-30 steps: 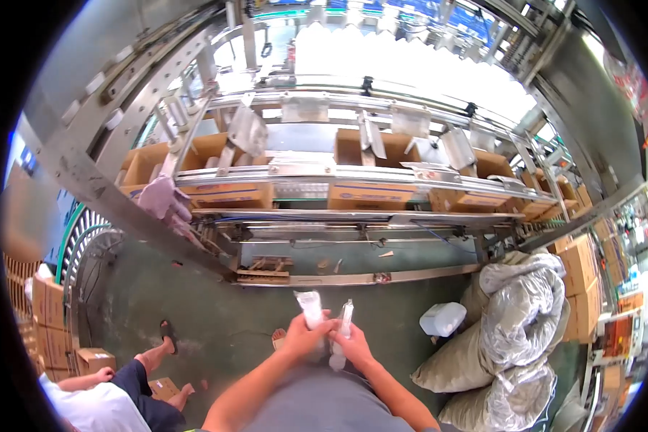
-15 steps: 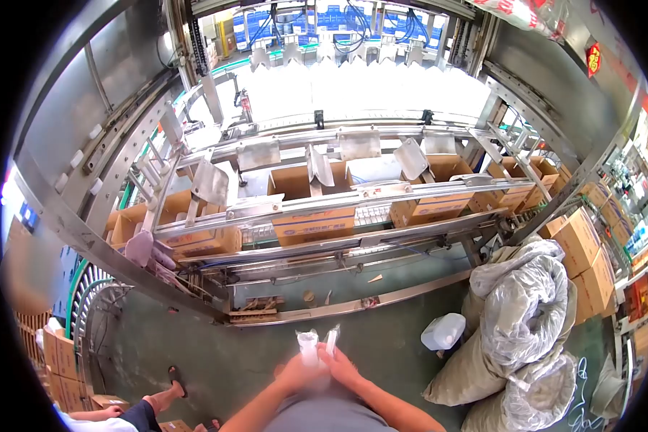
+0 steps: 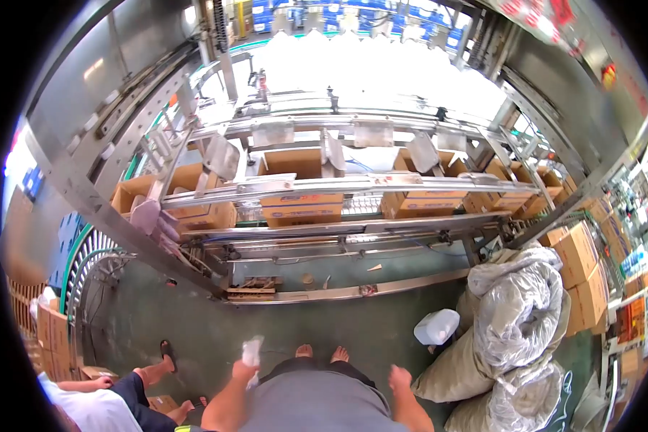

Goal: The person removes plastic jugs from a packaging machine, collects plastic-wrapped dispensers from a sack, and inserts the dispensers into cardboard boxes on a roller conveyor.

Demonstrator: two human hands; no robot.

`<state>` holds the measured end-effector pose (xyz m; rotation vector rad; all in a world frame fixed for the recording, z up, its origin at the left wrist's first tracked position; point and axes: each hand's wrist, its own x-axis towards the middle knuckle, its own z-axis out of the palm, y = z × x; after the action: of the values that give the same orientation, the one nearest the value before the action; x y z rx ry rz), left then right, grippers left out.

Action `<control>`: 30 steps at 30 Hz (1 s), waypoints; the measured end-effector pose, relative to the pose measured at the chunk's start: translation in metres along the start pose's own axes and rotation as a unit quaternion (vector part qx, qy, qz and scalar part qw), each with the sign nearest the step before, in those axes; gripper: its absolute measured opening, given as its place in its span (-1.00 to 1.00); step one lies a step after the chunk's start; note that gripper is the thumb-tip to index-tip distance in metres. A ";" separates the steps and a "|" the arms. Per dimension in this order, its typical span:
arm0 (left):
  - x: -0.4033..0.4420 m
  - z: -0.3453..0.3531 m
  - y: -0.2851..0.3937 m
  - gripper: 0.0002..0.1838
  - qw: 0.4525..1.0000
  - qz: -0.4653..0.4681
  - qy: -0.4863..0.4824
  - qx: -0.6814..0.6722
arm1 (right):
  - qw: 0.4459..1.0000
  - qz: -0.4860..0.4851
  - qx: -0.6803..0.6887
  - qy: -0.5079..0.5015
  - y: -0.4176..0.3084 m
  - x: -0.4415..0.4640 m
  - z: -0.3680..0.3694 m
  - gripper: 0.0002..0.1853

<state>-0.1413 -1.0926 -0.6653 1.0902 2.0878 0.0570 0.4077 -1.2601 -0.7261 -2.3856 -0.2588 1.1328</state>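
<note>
My left hand, left of my body, is closed around a crumpled whitish plastic wrapper. The wrapper sticks up above the fingers and hangs a little below them; its exact kind is hard to tell. To the right of my body, my right hand is raised with its fingers curled in, and nothing shows in it. Nearest to that hand on the floor is a translucent white plastic jug, lying on its side. Both hands are well apart and touch no machine part.
Ahead, a metal conveyor frame holds several open cardboard boxes. Large sacks covered with clear plastic stand on the right, beside stacked cartons. At lower left sits another person. A roller conveyor curves behind them.
My hands were together in front of me with whitish plastic in them. They have parted: the left moved left with the wrapper, the right moved right. My view shifted slightly, and my feet now show.
</note>
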 end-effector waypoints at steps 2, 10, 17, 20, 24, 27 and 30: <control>-0.003 -0.007 -0.040 -0.42 0.994 -0.100 0.002 -0.041 | 0.983 0.080 0.166 -0.013 0.059 -0.018 -0.035 -0.76; -0.025 -0.012 -0.042 -0.44 0.979 -0.110 -0.016 -0.169 | 0.962 0.235 0.136 -0.024 0.130 -0.093 -0.030 -0.87; -0.002 -0.013 0.034 -0.39 0.995 0.027 -0.016 -0.094 | 0.986 -0.016 0.133 -0.098 0.005 -0.067 0.021 -0.80; 0.004 -0.018 0.048 -0.40 0.994 0.086 -0.007 -0.070 | 0.978 -0.054 0.187 -0.080 -0.100 -0.089 0.009 -0.80; 0.007 -0.020 0.044 -0.40 0.989 0.092 -0.015 -0.111 | 0.974 -0.078 0.206 -0.052 -0.135 -0.081 -0.005 -0.79; 0.007 -0.014 0.013 -0.40 0.991 0.068 -0.017 -0.115 | 0.976 -0.044 0.208 -0.043 -0.115 -0.079 -0.009 -0.78; -0.005 -0.014 -0.011 -0.42 0.993 0.026 -0.019 -0.112 | 0.980 0.024 0.191 -0.045 -0.064 -0.086 -0.008 -0.79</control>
<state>-0.1566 -1.0987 -0.6564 1.0004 1.9664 0.2868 0.3612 -1.2385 -0.6313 -2.0156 -0.0090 1.1919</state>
